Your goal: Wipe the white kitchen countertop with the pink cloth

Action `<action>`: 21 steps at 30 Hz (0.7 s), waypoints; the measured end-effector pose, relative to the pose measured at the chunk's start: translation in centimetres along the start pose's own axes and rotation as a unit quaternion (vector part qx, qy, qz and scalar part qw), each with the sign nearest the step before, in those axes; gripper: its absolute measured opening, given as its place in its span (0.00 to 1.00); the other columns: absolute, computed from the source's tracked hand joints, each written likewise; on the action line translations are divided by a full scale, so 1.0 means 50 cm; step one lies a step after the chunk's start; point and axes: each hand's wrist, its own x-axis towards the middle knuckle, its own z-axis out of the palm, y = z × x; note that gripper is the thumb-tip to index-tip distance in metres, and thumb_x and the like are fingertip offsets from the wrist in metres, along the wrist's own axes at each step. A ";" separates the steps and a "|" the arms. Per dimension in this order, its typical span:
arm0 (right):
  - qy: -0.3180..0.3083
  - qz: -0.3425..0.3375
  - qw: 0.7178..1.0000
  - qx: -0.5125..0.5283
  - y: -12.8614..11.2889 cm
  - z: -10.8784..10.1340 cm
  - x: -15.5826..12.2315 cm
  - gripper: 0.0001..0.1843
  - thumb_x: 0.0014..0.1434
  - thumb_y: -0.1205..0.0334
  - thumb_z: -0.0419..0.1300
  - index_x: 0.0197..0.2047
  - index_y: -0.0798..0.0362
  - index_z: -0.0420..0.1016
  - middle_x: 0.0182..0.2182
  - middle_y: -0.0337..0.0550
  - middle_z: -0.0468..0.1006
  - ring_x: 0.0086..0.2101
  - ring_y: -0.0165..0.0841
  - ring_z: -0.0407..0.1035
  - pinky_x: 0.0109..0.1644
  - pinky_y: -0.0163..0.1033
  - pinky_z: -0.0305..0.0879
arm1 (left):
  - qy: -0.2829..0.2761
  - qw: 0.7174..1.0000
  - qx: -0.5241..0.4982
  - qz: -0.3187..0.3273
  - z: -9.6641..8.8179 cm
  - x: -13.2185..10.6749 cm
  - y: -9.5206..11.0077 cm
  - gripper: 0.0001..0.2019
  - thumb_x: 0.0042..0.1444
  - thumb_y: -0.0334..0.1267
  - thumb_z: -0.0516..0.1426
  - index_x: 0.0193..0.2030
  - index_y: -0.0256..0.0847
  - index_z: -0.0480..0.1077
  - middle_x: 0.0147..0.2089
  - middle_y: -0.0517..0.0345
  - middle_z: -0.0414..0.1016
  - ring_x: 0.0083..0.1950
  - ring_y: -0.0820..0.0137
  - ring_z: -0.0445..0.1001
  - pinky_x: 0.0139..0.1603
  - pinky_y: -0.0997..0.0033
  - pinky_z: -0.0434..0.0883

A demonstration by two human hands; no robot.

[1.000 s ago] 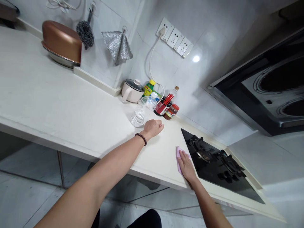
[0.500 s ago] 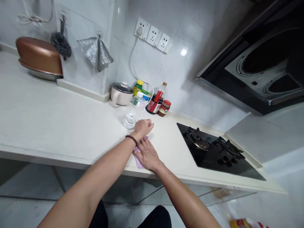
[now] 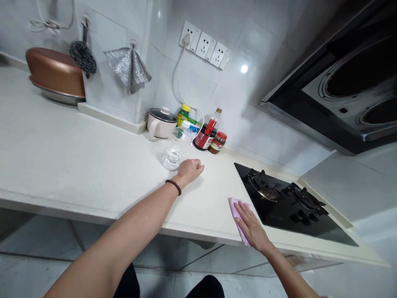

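My right hand (image 3: 250, 225) presses a folded pink cleaning cloth (image 3: 233, 206) flat on the white countertop (image 3: 204, 207), just left of the black gas hob (image 3: 279, 219). Its fingers lie stretched over the cloth and hold it beneath them. My left hand (image 3: 190, 170), with a dark bead bracelet (image 3: 174, 185) at the wrist, is curled into a fist on the counter. No object shows in that fist. Right behind it stands a clear pitcher (image 3: 171, 159) with some clear liquid at its bottom.
Against the wall stand a small lidded pot (image 3: 161, 126), a yellow-capped bottle (image 3: 183, 114), a dark jar (image 3: 204, 140) and a red-lidded jar (image 3: 217, 144). A white cord runs down from the sockets (image 3: 203, 44). A range hood (image 3: 341, 91) overhangs the hob.
My right hand has slid the pink cloth rightward along the counter, from beside my left wrist to the hob's left edge. My left fist has stayed about where it was.
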 end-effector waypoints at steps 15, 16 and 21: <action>0.030 0.030 0.999 -0.022 0.175 0.059 0.257 0.38 0.69 0.38 0.36 0.73 0.49 0.55 0.70 0.43 0.59 0.70 0.38 0.46 0.74 0.49 0.43 | -0.106 0.987 -0.013 0.117 0.032 -0.053 0.087 0.12 0.60 0.43 0.54 0.30 0.43 0.76 0.32 0.55 0.80 0.36 0.64 0.77 0.34 0.69 0.64; 0.028 0.032 0.999 -0.027 0.183 0.063 0.280 0.38 0.69 0.38 0.36 0.73 0.49 0.55 0.70 0.43 0.59 0.70 0.38 0.46 0.74 0.49 0.43 | -0.113 0.986 -0.013 0.125 0.032 -0.057 0.092 0.12 0.60 0.43 0.54 0.30 0.43 0.76 0.31 0.55 0.80 0.37 0.63 0.77 0.35 0.69 0.65; 0.010 0.037 0.998 -0.054 0.218 0.081 0.397 0.36 0.69 0.43 0.35 0.72 0.52 0.56 0.70 0.45 0.59 0.70 0.39 0.46 0.73 0.50 0.43 | -0.144 0.977 -0.008 0.154 0.032 -0.071 0.107 0.13 0.61 0.44 0.54 0.31 0.43 0.75 0.30 0.55 0.79 0.36 0.63 0.78 0.36 0.69 0.67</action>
